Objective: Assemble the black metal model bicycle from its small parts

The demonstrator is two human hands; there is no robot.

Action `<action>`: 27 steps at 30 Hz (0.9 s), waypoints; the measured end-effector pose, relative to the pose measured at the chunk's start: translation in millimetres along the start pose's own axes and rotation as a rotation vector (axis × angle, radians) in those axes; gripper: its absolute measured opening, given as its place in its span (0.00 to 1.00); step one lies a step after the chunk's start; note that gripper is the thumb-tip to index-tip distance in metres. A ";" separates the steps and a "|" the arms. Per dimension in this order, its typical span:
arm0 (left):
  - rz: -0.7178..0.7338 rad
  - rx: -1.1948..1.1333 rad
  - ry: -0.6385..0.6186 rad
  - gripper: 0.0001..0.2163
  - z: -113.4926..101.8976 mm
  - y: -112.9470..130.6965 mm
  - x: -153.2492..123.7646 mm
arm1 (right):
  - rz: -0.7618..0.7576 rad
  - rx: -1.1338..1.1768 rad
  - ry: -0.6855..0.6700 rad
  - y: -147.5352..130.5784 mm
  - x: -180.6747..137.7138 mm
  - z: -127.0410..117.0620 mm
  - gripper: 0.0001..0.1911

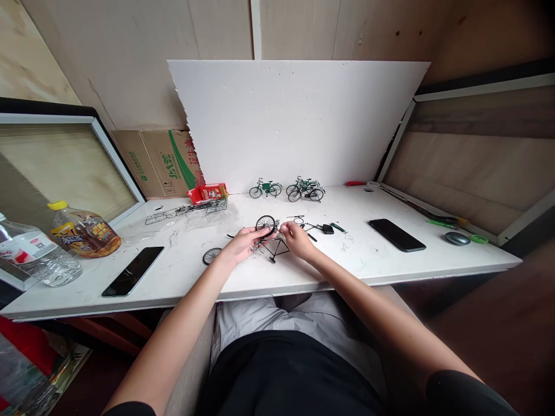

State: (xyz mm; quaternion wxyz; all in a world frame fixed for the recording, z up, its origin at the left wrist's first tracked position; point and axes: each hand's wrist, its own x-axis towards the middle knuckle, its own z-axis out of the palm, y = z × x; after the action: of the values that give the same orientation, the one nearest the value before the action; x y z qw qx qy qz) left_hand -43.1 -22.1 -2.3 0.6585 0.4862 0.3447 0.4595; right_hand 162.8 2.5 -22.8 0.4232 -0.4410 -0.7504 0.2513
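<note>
Over the front middle of the table, my left hand [245,244] pinches a small black spoked wheel [265,217] that stands up above the fingers. My right hand [298,240] is closed close beside it, fingertips together; what they grip is too small to make out. Beneath and between both hands is a black miniature bicycle frame [274,249], partly hidden by the fingers. A second loose wheel [212,255] lies left of my left wrist. Right of my right hand lie a small black part [328,229] and a green part [337,227].
Miniature bicycles [265,188] stand at the back, with others [306,189] to their right. A black parts frame [186,210] lies beside a red packet [208,192]. Phones flank the work [133,271], [396,234]. Bottles [84,230] stand left; a computer mouse [457,238] sits right.
</note>
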 end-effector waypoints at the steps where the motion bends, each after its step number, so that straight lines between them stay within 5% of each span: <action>1: -0.008 0.000 -0.014 0.15 -0.9 -1.1 0.5 | 0.028 0.055 0.000 0.0 0.2 0.1 0.16; 8: -0.110 0.045 -0.129 0.15 0.3 -0.2 -2.8 | 0.152 0.557 -0.041 -2.4 -2.0 5.1 0.25; 14: -0.067 0.016 -0.103 0.15 1.5 3.9 -6.3 | 0.167 0.869 0.071 1.0 1.8 5.3 0.30; 19: -0.091 0.032 -0.061 0.12 3.5 4.0 -7.4 | 0.244 0.917 0.151 3.2 4.4 -3.2 0.28; 27: -0.018 -0.012 0.063 0.13 1.5 -1.4 0.5 | 0.247 0.956 0.071 -2.3 1.4 -7.1 0.23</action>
State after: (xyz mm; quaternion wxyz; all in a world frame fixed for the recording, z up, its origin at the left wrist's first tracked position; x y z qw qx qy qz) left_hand -41.2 -22.3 -3.2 0.6544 0.4643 0.3670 0.4706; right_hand 167.5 2.7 -16.8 0.5704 -0.2917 -0.4784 0.6006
